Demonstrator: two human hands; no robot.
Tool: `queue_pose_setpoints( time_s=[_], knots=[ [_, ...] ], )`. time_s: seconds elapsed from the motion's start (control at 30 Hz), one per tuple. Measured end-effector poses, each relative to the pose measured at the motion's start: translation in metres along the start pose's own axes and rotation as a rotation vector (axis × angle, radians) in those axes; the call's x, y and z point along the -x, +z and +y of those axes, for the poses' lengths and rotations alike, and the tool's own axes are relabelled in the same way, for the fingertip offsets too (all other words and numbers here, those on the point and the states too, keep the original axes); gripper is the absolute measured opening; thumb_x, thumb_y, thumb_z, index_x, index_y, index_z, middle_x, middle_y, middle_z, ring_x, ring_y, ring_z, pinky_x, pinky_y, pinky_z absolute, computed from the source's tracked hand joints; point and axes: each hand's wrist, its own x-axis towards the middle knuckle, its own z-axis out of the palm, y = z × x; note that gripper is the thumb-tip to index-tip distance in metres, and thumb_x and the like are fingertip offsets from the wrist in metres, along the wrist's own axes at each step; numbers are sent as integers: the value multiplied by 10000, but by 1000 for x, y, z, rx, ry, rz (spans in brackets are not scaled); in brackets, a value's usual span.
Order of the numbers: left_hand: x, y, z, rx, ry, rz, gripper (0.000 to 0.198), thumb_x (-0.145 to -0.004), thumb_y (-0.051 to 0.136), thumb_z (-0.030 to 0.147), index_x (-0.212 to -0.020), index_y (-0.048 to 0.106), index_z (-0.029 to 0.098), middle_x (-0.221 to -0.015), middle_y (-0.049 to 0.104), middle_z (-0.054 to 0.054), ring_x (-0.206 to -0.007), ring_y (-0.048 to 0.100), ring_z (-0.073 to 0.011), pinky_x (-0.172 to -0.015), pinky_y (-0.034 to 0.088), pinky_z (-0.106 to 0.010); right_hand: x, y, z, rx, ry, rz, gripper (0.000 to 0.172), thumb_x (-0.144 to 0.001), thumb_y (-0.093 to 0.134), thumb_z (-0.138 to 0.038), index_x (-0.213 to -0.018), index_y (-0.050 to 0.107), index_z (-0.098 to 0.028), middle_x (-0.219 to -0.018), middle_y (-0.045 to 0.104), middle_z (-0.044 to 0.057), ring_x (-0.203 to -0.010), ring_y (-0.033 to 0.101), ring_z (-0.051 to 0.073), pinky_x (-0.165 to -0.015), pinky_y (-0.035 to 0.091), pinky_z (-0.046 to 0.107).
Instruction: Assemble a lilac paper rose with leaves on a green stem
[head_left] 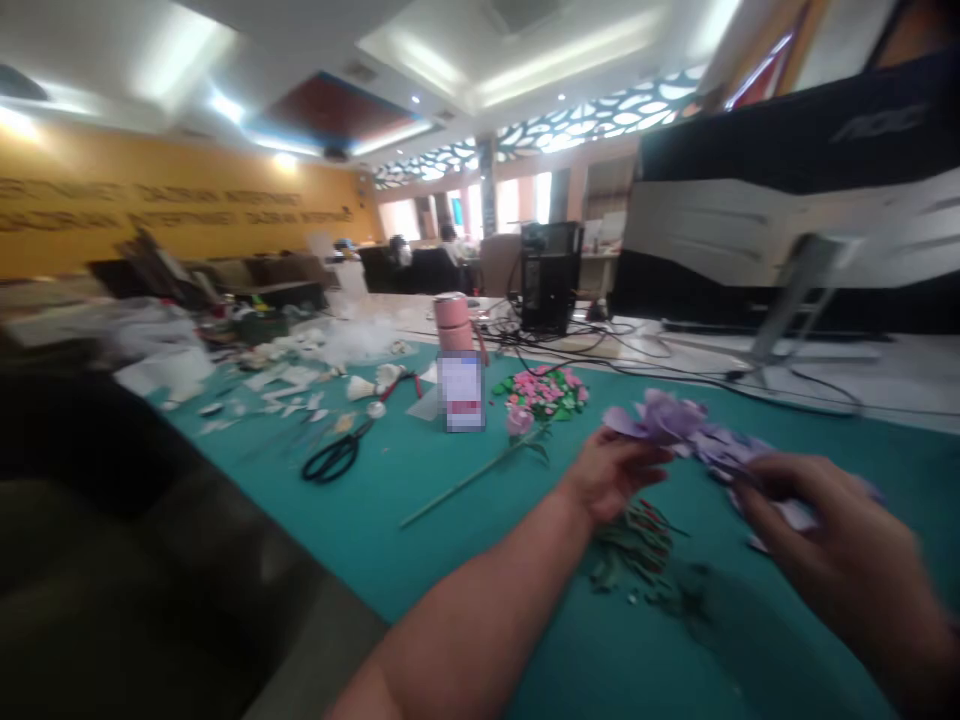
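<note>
A light purple artificial flower (664, 415) sits at the fingertips of my left hand (616, 470), which is closed around its underside. To its right my right hand (840, 520) has thumb and fingers pinched at a heap of loose purple petals (724, 447) on the green mat (465, 545); a dark purple edge shows at the fingertips. Under my left wrist lie several green leaf pieces (637, 545), some with red tips. Left of that hand, a pink rose (519, 420) on a long green stem (457, 488) rests on the mat.
Black-handled scissors (334, 458) lie at the left, near red-handled pliers (405, 383) and white scraps (292, 385). A phone (461, 392) leans before a pink bottle (453, 323). Small pink flowers (551, 390) lie behind the rose. A monitor (780, 220) and cables (637, 360) stand behind.
</note>
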Motion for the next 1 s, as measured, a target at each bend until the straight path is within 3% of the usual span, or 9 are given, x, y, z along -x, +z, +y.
queue_pose_setpoints(
  time_s=[0.23,0.5,1.0],
  knots=[
    [2,4,5,-17,3,19,333,-610,862,167,-849,630,151,-846,728,-39,-767,710,-181,-681,536,-285,-8,-8,-26,-17,-70,-12,45,-891,614,-265,-877,640,-232,-869,659,26,-746,631,156,-660,504,280],
    [1,2,4,-48,-1,49,416,-591,889,190,-901,614,161,-856,732,-35,-755,710,-180,-649,534,-279,-7,-4,-35,-39,-66,-22,47,-892,618,-227,-846,615,-227,-836,626,19,-724,605,139,-647,475,258],
    [4,10,-5,-71,34,61,398,-601,881,185,-897,615,162,-826,727,-16,-749,697,-155,-719,535,-294,-7,-3,-43,70,-80,7,149,-894,602,-231,-748,574,-216,-784,615,18,-702,591,142,-636,425,263]
  ],
)
